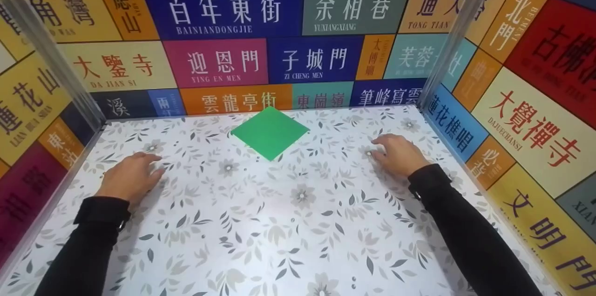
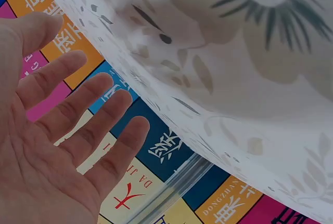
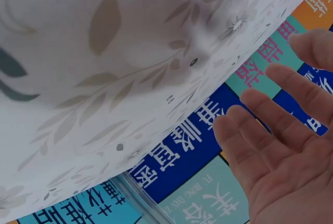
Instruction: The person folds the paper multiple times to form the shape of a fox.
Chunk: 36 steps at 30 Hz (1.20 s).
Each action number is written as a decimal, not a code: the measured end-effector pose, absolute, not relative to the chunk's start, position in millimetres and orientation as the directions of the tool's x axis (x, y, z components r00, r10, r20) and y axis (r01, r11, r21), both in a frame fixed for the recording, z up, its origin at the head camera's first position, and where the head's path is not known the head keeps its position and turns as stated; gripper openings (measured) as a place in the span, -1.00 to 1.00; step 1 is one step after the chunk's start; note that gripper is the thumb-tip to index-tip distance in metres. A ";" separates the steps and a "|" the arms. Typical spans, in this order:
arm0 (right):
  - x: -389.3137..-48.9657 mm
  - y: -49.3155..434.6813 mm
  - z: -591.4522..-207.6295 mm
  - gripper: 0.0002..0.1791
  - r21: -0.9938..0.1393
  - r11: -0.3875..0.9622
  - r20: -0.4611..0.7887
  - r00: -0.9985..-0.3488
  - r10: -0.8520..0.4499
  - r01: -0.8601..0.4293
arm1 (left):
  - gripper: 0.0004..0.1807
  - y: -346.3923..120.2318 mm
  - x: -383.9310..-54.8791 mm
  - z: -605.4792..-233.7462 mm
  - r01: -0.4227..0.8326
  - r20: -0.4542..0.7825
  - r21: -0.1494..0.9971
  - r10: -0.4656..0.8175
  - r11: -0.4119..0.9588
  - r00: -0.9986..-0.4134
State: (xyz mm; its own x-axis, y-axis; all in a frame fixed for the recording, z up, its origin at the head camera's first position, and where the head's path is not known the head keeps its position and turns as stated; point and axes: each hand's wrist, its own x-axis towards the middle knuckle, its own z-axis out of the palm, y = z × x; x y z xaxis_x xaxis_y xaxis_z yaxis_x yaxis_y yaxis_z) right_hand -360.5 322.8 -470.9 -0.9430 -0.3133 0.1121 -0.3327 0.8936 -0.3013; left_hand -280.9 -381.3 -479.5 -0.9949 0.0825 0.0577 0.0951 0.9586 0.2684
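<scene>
A flat green square of paper [image 1: 270,133] lies turned like a diamond near the back edge of the table, between the two hands. On the left side of the table is my left hand [image 1: 130,176], palm down, holding nothing; the left wrist view shows the same hand [image 2: 67,115] with its fingers spread and loosely bent. Across from it, on the right side, my right hand [image 1: 399,154] is likewise without any object. Its fingers look relaxed in the right wrist view, where the palm of the hand [image 3: 286,141] is visible. Neither hand touches the green paper.
The table [image 1: 260,249] has a white cover with grey leaves and flowers. Panels of colourful tiles with Chinese lettering stand at the back [image 1: 219,12], left and right. Clear strips [image 1: 451,40] run up the two back corners.
</scene>
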 end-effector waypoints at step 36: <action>-367.2 239.3 -469.4 -0.54 -0.318 0.808 0.211 -0.868 -0.450 -0.496 | -0.52 -241.6 -337.4 -470.2 0.308 0.176 0.306 0.265 0.901 -0.948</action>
